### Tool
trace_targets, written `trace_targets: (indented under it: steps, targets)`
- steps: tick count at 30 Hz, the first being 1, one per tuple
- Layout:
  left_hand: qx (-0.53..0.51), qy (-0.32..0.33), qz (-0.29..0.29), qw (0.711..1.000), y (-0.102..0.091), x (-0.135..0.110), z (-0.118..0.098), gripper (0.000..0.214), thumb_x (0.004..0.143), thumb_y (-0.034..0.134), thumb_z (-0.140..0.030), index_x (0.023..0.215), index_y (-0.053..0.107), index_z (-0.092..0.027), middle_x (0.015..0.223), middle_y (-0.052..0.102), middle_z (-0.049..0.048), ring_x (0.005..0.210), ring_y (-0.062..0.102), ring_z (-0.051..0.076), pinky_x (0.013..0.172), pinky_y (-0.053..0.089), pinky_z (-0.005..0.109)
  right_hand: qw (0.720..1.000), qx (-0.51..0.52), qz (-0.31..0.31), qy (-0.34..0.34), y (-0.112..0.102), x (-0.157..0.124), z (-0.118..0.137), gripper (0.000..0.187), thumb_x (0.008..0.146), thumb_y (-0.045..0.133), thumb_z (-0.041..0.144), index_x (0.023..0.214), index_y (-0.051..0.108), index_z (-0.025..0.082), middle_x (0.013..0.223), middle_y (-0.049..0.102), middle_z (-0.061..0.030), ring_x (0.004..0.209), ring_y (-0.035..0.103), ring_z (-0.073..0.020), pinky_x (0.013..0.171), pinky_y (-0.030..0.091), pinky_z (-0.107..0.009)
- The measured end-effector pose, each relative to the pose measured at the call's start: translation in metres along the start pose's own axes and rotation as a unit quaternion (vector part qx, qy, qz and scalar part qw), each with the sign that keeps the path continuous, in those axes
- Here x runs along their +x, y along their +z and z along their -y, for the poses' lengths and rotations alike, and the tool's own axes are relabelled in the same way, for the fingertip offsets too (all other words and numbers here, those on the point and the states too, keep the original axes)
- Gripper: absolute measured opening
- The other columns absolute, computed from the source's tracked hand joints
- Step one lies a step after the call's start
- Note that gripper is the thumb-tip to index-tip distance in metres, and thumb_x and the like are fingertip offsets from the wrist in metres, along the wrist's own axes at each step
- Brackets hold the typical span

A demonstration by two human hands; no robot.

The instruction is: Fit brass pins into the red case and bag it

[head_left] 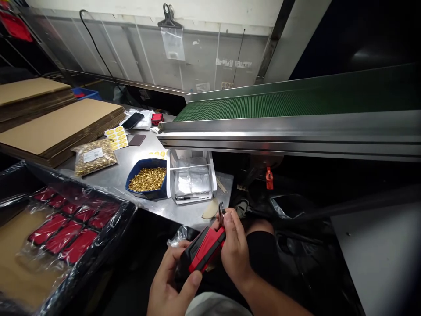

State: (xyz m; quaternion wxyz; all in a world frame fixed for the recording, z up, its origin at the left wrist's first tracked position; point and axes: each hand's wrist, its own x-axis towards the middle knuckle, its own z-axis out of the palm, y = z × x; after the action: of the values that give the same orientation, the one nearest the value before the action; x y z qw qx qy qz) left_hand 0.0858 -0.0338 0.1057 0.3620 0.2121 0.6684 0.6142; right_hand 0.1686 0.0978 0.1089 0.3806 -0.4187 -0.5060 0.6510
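Red-and-black device is held low centre of the view, over the person's lap, just in front of the steel table edge, tilted with its far end up to the right. Left hand is wrapped around the lower end, thumb lying across the front face, fingers curled underneath, closed firm on it. Right hand sits at the upper end, fingers bent in and pinched on a small metal piece right at the device's top corner; can't tell what the piece is. A scrap of clear plastic is just beside the left hand. On the table beyond: white box with silvery pouches inside, blue tray of small gold parts touching its left side, a sealed bag of gold parts further left, yellow sticker sheet and a phone behind that. Flat cardboard stacks far left. Near left, a plastic-lined crate with rows of more red devices. Green conveyor belt runs across the right, above the table end.
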Motion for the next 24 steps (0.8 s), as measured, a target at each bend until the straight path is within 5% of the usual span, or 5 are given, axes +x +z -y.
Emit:
trace_targets:
  steps: [4, 10, 16, 24]
  targets:
    - [0.063, 0.037, 0.016, 0.997, -0.001, -0.001, 0.003, 0.033, 0.074, 0.077, -0.049, 0.076, 0.062, -0.02, 0.1, 0.063, 0.0082, 0.099, 0.058, 0.027, 0.087, 0.045, 0.03, 1.0, 0.0, 0.01, 0.0, -0.001, -0.003, -0.006, 0.032, 0.096, 0.039, 0.053, 0.095, 0.054, 0.024, 0.069, 0.055, 0.0031, 0.058, 0.051, -0.0115, 0.058, 0.046, -0.025]
    - [0.04, 0.036, 0.053, 0.997, -0.006, -0.003, 0.005, 0.03, 0.087, 0.063, -0.048, 0.079, 0.063, -0.019, 0.101, 0.061, 0.0083, 0.099, 0.057, 0.025, 0.085, 0.044, 0.028, 1.0, 0.012, 0.02, 0.009, -0.005, -0.002, -0.005, 0.032, 0.096, 0.04, 0.052, 0.095, 0.054, 0.023, 0.068, 0.057, 0.002, 0.058, 0.052, -0.0118, 0.057, 0.045, -0.025]
    - [0.061, 0.021, 0.037, 0.997, -0.004, -0.004, 0.002, 0.032, 0.088, 0.064, -0.046, 0.072, 0.062, -0.018, 0.095, 0.061, 0.0061, 0.087, 0.058, 0.022, 0.079, 0.044, 0.026, 0.996, -0.003, 0.031, -0.079, -0.003, -0.006, -0.008, 0.026, 0.099, 0.037, 0.042, 0.101, 0.054, 0.023, 0.068, 0.057, 0.0027, 0.059, 0.053, -0.0112, 0.06, 0.046, -0.025]
    - [0.077, -0.017, -0.003, 0.997, -0.013, 0.011, -0.001, 0.033, 0.092, 0.057, -0.051, 0.087, 0.07, -0.021, 0.09, 0.065, 0.0041, 0.086, 0.059, 0.021, 0.077, 0.045, 0.024, 0.976, -0.084, 0.159, -0.125, -0.014, -0.007, 0.003, 0.029, 0.099, 0.031, 0.043, 0.096, 0.05, 0.021, 0.076, 0.058, 0.0001, 0.064, 0.053, -0.0113, 0.061, 0.043, -0.027]
